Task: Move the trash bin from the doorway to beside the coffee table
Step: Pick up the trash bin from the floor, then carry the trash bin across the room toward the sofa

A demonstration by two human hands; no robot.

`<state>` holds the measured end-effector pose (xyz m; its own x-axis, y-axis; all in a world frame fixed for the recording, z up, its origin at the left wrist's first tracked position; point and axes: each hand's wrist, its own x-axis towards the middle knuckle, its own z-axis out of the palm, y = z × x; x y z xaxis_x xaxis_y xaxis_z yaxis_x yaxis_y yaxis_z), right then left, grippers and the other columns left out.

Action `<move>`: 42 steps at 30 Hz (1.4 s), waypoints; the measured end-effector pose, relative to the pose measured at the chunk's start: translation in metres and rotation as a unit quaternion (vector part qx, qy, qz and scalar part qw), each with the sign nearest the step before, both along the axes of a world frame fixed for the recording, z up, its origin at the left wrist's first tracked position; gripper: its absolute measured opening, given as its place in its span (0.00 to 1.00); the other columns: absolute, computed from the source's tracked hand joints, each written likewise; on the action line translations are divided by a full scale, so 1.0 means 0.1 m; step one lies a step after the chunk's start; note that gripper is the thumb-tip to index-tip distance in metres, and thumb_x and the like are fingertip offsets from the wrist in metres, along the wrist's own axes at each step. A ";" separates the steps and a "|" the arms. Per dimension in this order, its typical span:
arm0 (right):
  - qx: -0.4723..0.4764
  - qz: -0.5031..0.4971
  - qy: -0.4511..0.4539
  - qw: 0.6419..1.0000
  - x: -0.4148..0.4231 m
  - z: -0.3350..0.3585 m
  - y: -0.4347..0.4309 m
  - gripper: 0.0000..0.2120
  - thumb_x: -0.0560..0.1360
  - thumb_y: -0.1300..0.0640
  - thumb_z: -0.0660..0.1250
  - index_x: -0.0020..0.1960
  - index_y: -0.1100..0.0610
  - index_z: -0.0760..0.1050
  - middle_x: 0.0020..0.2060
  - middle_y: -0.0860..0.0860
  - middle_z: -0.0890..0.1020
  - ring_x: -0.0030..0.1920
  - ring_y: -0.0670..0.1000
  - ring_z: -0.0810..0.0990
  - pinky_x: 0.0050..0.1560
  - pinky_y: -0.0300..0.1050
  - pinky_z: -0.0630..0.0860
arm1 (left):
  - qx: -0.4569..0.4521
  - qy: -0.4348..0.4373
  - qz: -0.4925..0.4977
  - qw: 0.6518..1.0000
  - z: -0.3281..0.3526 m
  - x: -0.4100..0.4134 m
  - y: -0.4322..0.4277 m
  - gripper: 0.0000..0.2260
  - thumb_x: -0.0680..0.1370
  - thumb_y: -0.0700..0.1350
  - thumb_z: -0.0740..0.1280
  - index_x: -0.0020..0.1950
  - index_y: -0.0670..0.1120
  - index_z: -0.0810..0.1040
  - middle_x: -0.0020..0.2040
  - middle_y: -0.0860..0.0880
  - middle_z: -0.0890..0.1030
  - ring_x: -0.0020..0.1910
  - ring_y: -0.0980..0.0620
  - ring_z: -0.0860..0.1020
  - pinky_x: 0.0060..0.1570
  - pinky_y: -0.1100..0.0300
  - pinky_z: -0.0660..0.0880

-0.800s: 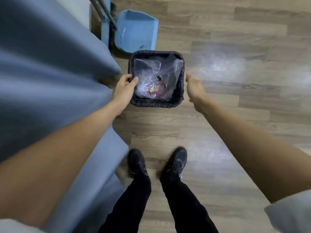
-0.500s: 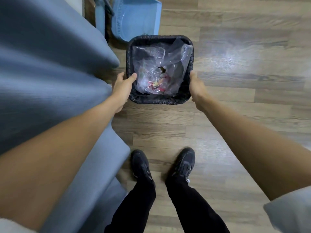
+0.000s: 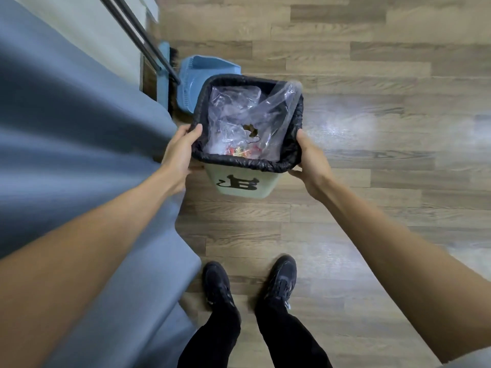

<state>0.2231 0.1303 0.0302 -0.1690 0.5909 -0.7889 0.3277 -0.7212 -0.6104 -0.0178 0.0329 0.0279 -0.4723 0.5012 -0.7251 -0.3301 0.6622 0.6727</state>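
Observation:
The trash bin (image 3: pixel 244 183) is pale green with a black cat print and a black liner folded over its rim. Crumpled clear plastic and small scraps lie inside it. It hangs tilted above the wood floor, its printed side facing me. My left hand (image 3: pixel 179 152) grips the left rim, thumb over the liner. My right hand (image 3: pixel 309 158) grips the right rim and side. No coffee table is in view.
A grey-blue sofa (image 3: pixel 79 166) fills the left side, close to the bin. Behind the bin stand a blue dustpan (image 3: pixel 204 70) and a broom with dark handles (image 3: pixel 138 38) against a pale wall. My two black shoes (image 3: pixel 249 282) stand on the wood floor (image 3: pixel 372 208).
My right hand closed onto the bin's right rim. Both hands have lifted the bin off the floor and tilted it toward me, so its green printed side now shows.

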 end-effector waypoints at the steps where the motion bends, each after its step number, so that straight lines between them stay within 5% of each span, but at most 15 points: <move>1: 0.014 -0.008 0.000 1.000 0.03 0.19 0.04 0.24 0.85 0.39 0.55 0.71 0.49 0.80 0.67 0.48 0.85 0.67 0.50 0.82 0.70 0.58 0.75 | 0.012 -0.004 -0.001 1.000 0.17 0.01 0.08 0.08 0.80 0.57 0.66 0.58 0.58 0.80 0.62 0.53 0.85 0.63 0.49 0.82 0.65 0.40 0.77; 9: 0.121 -0.046 0.008 0.992 0.34 2.00 0.42 0.22 0.87 0.45 0.55 0.64 0.53 0.84 0.53 0.47 0.90 0.40 0.37 0.87 0.45 0.41 0.81 | 0.106 0.010 -0.030 0.994 1.94 0.32 0.58 0.06 0.84 0.52 0.62 0.50 0.56 0.77 0.56 0.50 0.85 0.58 0.41 0.82 0.50 0.45 0.80; 12: 0.152 -0.052 0.021 0.987 0.42 2.80 0.60 0.20 0.87 0.44 0.55 0.57 0.51 0.83 0.50 0.46 0.89 0.44 0.43 0.86 0.50 0.45 0.83 | 0.147 0.025 -0.049 0.988 2.68 0.39 0.74 0.05 0.84 0.53 0.63 0.53 0.56 0.78 0.59 0.48 0.85 0.55 0.42 0.84 0.56 0.40 0.80; 15: 0.195 -0.072 0.029 0.978 0.50 3.59 0.71 0.18 0.87 0.45 0.57 0.49 0.49 0.82 0.46 0.45 0.87 0.46 0.47 0.85 0.53 0.50 0.82 | 0.189 0.043 -0.075 0.978 3.44 0.46 0.84 0.07 0.83 0.55 0.63 0.58 0.58 0.78 0.62 0.49 0.86 0.55 0.43 0.86 0.52 0.45 0.82; 20: 0.272 -0.067 0.027 0.960 0.68 4.82 0.78 0.20 0.87 0.44 0.56 0.49 0.50 0.84 0.44 0.44 0.87 0.44 0.47 0.85 0.44 0.47 0.82 | 0.254 0.094 -0.115 0.956 4.66 0.57 0.89 0.17 0.80 0.60 0.66 0.67 0.57 0.80 0.64 0.53 0.85 0.56 0.44 0.86 0.57 0.44 0.81; 23: 0.302 -0.081 0.036 0.949 0.75 5.45 0.78 0.20 0.87 0.44 0.57 0.47 0.50 0.83 0.44 0.46 0.88 0.48 0.50 0.87 0.51 0.53 0.85 | 0.303 0.120 -0.115 0.938 5.33 0.65 0.89 0.17 0.81 0.59 0.66 0.67 0.54 0.79 0.61 0.53 0.85 0.56 0.45 0.84 0.53 0.47 0.79; 26: 0.319 -0.089 0.047 0.942 0.85 6.04 0.74 0.21 0.86 0.42 0.57 0.48 0.49 0.84 0.47 0.48 0.89 0.52 0.52 0.87 0.57 0.58 0.84 | 0.335 0.116 -0.126 0.927 5.96 0.72 0.86 0.18 0.80 0.59 0.66 0.67 0.53 0.79 0.60 0.53 0.84 0.56 0.43 0.84 0.50 0.47 0.80; 34: 0.369 -0.122 0.038 0.921 1.37 7.41 0.65 0.24 0.85 0.41 0.58 0.63 0.56 0.84 0.55 0.53 0.89 0.51 0.54 0.86 0.42 0.49 0.81 | 0.398 0.094 -0.178 0.895 7.29 1.10 0.90 0.12 0.81 0.55 0.68 0.60 0.51 0.80 0.54 0.48 0.83 0.50 0.41 0.84 0.54 0.39 0.82; 39: 0.381 -0.166 0.019 0.909 1.82 7.94 0.71 0.20 0.83 0.42 0.61 0.55 0.55 0.84 0.55 0.53 0.89 0.52 0.56 0.86 0.59 0.60 0.84 | 0.424 0.065 -0.204 0.880 7.73 1.52 1.08 0.16 0.77 0.57 0.70 0.60 0.49 0.81 0.49 0.48 0.84 0.47 0.43 0.83 0.54 0.37 0.81; 42: 0.384 -0.187 0.011 0.904 2.15 8.18 0.74 0.20 0.83 0.43 0.61 0.57 0.56 0.84 0.56 0.54 0.88 0.54 0.58 0.86 0.61 0.64 0.83 | 0.437 0.049 -0.226 0.869 7.94 1.81 1.26 0.15 0.78 0.56 0.70 0.60 0.48 0.81 0.44 0.50 0.85 0.45 0.44 0.83 0.54 0.37 0.81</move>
